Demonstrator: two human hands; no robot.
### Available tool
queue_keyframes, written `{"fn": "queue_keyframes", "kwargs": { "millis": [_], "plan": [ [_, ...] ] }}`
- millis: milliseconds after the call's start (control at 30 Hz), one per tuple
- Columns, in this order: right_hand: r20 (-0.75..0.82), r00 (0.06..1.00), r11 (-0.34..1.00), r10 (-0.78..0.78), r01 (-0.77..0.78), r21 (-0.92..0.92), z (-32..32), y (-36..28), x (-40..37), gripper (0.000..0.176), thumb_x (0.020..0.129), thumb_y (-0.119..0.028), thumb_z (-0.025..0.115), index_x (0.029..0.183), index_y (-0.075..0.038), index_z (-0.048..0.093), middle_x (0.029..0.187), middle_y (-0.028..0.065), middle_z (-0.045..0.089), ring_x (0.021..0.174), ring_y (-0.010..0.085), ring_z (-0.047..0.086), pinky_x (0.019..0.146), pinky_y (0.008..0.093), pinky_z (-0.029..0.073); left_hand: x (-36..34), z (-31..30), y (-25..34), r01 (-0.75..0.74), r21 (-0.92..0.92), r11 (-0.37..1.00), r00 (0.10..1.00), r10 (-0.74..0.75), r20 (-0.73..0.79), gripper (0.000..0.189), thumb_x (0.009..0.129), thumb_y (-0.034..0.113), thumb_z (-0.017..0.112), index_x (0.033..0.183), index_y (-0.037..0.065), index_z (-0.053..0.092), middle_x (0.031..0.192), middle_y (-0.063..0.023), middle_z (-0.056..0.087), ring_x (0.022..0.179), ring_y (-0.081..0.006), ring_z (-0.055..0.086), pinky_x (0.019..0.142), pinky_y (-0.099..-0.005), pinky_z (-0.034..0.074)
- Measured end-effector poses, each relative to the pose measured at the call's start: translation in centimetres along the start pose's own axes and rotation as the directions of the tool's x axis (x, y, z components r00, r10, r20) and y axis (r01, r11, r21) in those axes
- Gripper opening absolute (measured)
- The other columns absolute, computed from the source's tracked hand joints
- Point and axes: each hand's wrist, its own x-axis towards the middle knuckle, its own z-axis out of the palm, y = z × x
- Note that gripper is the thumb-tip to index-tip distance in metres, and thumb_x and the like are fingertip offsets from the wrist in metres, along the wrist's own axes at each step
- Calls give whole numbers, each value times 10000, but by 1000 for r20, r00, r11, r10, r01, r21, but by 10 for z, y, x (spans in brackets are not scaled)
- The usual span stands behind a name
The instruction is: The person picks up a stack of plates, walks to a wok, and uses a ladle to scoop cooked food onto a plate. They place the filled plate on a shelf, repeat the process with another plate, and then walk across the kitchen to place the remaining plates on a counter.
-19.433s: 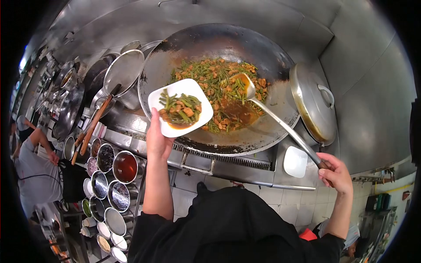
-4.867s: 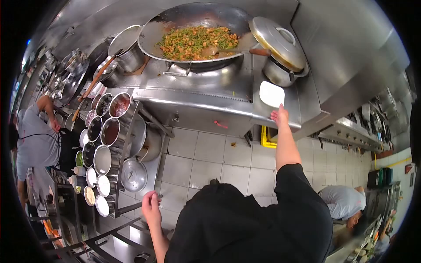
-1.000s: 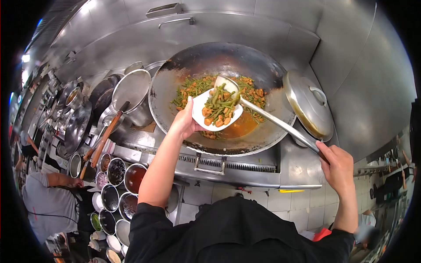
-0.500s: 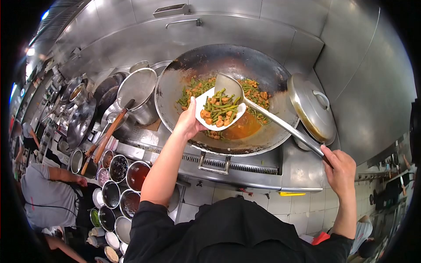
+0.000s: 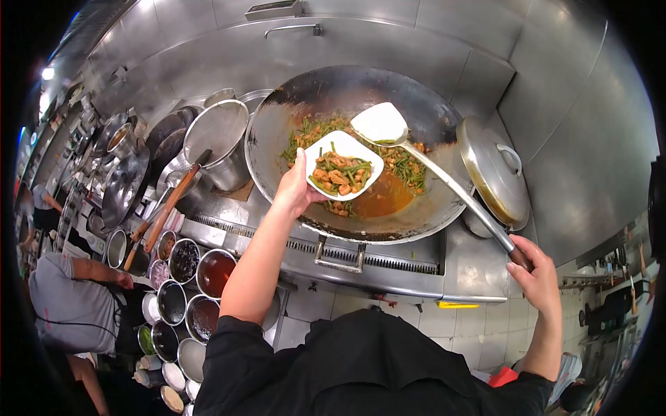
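My left hand (image 5: 297, 186) grips the left side of a square white bowl (image 5: 374, 157), held tilted over the wok. Inside it lie cut green beans and browned chunks of food (image 5: 338, 175). Around the long handle of a wok spatula (image 5: 451, 184) the fingers of my right hand (image 5: 535, 269) are closed. Its broad blade, bright with glare, hangs just right of the bowl, above the food. The large wok (image 5: 333, 87) holds more green beans and chunks, with reddish-orange sauce pooled at its near side.
A domed metal lid (image 5: 491, 166) leans at the wok's right. On the left stand a strainer (image 5: 216, 132) over a pot, wooden-handled tools (image 5: 170, 208) and several sauce containers (image 5: 216, 272). A person in a grey shirt (image 5: 73, 298) is at far left. A faucet (image 5: 295, 29) juts from the back wall.
The spatula blade has moved away from the bowl to the right and turned. The food in the bowl shows more browned chunks on top, and the bowl sits slightly differently tilted.
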Motion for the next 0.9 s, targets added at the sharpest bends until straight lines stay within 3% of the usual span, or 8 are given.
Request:
{"fn": "queue_keyframes", "kwargs": {
  "millis": [100,233,300,400,667,900],
  "plan": [
    [-19,1000,1000,-2,2,3,-1,9,1,508,780,-71,698,1280,-72,604,1074,103,695,857,185,647,800,297,498,-3,-8,1,-31,53,998,999,33,-44,673,1032,584,241,1416,62,422,1254,-160,617,1036,-297,680,809,-481,603],
    [51,999,985,18,-9,-171,-10,4,6,492,776,-87,690,1260,-56,613,1026,149,701,838,259,673,794,309,507,-6,-15,7,-65,75,995,989,74,-126,693,1024,598,265,1415,47,418,1253,-172,615,1036,-296,681,796,-455,609],
    [96,989,971,111,-87,-225,-10,-5,15,461,775,-96,688,1229,-48,624,989,162,708,857,315,680,793,344,517,-10,-16,11,-89,74,993,988,97,-119,701,1024,600,265,1417,38,411,1263,-179,607,1048,-298,677,801,-451,608],
    [205,979,921,-5,85,-380,-2,7,32,392,789,-117,686,1171,-45,640,964,151,717,900,348,677,787,423,518,-11,-21,12,-103,62,993,989,109,-102,708,1029,589,261,1423,16,393,1278,-184,599,1073,-300,667,819,-452,603],
    [335,941,862,55,125,-492,2,-5,82,393,820,-137,675,1198,-35,638,1004,127,729,962,327,675,875,414,516,-24,-21,9,-116,1,993,984,115,-139,704,1032,567,298,1427,-9,384,1332,-186,566,1140,-306,637,856,-474,591],
    [408,905,887,123,85,-455,21,6,110,402,832,-146,677,1215,-36,626,1067,137,717,1006,323,668,895,405,508,-38,-18,12,-141,-22,990,978,136,-159,693,1039,551,287,1420,-18,388,1328,-191,565,1139,-306,640,856,-478,598]
  ]
}}
